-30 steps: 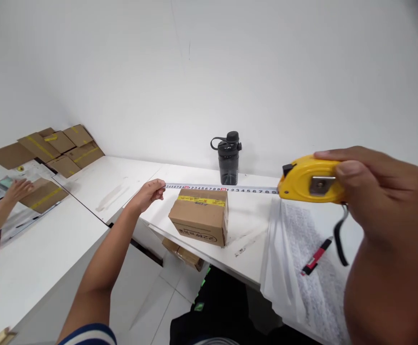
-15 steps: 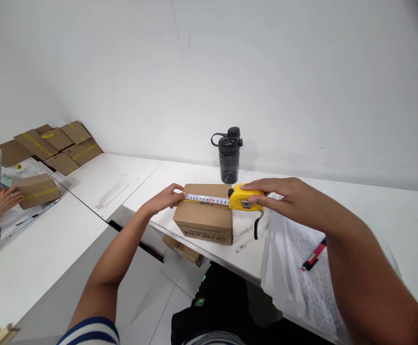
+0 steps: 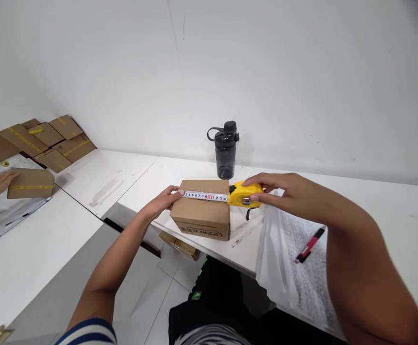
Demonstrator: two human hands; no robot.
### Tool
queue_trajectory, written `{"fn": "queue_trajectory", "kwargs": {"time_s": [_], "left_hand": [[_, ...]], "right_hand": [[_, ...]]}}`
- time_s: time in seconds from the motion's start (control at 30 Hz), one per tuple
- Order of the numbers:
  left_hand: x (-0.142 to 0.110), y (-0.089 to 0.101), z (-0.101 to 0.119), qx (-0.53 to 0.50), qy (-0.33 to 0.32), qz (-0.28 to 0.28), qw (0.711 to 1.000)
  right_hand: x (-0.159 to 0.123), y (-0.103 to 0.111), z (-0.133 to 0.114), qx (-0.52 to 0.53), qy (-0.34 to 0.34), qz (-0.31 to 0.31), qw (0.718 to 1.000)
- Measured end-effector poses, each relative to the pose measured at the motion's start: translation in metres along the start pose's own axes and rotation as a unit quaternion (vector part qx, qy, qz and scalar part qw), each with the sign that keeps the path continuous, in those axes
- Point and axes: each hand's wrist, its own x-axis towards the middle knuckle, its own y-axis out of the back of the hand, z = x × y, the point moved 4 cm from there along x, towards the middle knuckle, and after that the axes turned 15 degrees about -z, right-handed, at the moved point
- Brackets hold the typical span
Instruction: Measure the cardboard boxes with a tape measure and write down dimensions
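A brown cardboard box (image 3: 200, 215) with dark printing on its front sits on the white table. Across its top runs the white blade (image 3: 205, 196) of a tape measure, its numbers facing up. My right hand (image 3: 272, 189) grips the yellow tape measure case (image 3: 244, 195) at the box's right edge, a black strap hanging below. At the left edge of the box, my left hand (image 3: 168, 199) pinches the blade's end, which the fingers hide. Behind the box stands a dark, see-through bottle (image 3: 225, 151).
A red and black marker (image 3: 310, 245) lies on wrapped white sheets (image 3: 284, 258) at the right. On the left table, another person's hand (image 3: 2, 183) touches a taped box (image 3: 31, 184). Folded cartons (image 3: 51, 136) lean on the wall; more cardboard (image 3: 180, 245) lies below the table.
My view has shifted slightly. Both hands keep the blade stretched over the box, and the strap has swung in under the case. The other person's yellow tape measure is no longer in sight.
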Motion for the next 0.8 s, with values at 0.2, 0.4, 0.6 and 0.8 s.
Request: {"fn": "queue_trajectory", "kwargs": {"time_s": [0.2,0.4,0.6,0.8], "left_hand": [[-0.006,0.003,0.009,0.059,0.011,0.020,0.998],[-0.013,0.001,0.025,0.217,-0.003,0.041,0.975],[-0.018,0.022,0.055,0.183,-0.038,0.026,0.982],[0.011,0.012,0.091,0.208,-0.081,-0.014,0.975]], "right_hand": [[0.003,-0.004,-0.004,-0.001,-0.001,-0.006,1.000],[0.013,-0.015,-0.010,-0.024,-0.052,-0.059,0.997],[0.002,-0.015,-0.038,-0.120,-0.017,0.006,0.993],[-0.010,-0.074,-0.105,-0.265,0.086,0.143,0.950]]}}
